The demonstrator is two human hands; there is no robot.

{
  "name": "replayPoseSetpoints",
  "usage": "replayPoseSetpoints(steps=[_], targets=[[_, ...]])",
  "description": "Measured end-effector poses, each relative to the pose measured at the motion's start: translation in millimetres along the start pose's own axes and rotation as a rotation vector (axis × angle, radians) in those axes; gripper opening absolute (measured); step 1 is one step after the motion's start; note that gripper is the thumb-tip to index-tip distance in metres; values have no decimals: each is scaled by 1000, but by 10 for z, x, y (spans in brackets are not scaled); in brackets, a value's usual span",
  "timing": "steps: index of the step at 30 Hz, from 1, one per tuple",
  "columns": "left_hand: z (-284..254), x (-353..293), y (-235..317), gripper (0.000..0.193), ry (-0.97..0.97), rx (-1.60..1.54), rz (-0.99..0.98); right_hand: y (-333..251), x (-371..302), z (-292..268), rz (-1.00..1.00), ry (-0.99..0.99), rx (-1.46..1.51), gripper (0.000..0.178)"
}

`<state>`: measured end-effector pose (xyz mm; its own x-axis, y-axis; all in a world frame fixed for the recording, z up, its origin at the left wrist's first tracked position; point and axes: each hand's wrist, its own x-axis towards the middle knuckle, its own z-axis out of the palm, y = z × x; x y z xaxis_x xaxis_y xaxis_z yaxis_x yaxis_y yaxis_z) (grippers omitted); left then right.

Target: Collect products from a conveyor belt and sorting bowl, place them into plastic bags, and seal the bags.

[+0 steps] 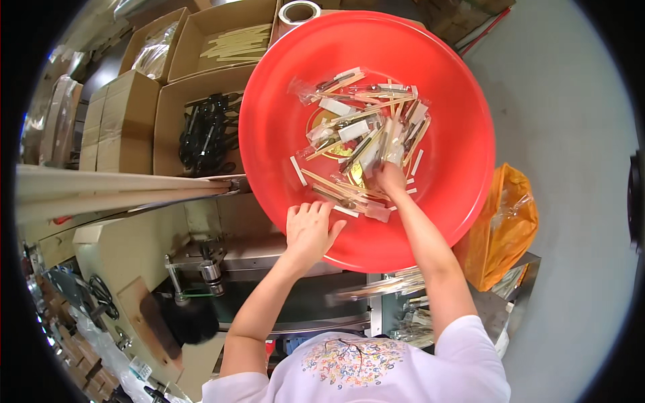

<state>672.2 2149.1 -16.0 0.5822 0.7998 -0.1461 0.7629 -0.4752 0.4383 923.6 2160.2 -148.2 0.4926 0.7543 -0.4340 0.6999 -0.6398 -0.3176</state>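
Observation:
A big round red basin (457, 121) fills the middle of the view. In it lies a loose heap of clear-wrapped cutlery packets (356, 131), showing wooden chopsticks, dark spoons and white paper pieces. My right hand (392, 178) reaches down into the basin with its fingers closed around some of these packets, which look smeared by motion; its fingertips are partly hidden. My left hand (312, 228) rests at the basin's near left rim, fingers stretched and thumb apart, holding nothing. Just beyond its fingers lie more packets and narrow white paper strips (297, 170).
Cardboard boxes at the left hold black spoons (208, 131) and wooden chopsticks (238, 43). A tape roll (299, 12) sits behind the basin. To the right hangs an orange bag (507, 221). Machine parts (209, 269) stand at near left, with more wrapped packets (396, 282) below the basin.

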Motion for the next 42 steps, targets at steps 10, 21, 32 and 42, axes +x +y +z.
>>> replayPoseSetpoints(steps=[10,21,32,42], targets=[[425,1832,213,40,-205,-1674,-534,-409,-946,-1000,-698,-241,203,21],[-173,1755,-150,32,351,-1726,-522,-252,-657,-435,-404,-295,244,9],[-13,922,-150,34,64,-1569,-613,-325,-784,-908,-575,-394,-85,16],[296,1681,-817,22,737,-1903,-1095,-712,-1666,-892,-1019,30,350,13]])
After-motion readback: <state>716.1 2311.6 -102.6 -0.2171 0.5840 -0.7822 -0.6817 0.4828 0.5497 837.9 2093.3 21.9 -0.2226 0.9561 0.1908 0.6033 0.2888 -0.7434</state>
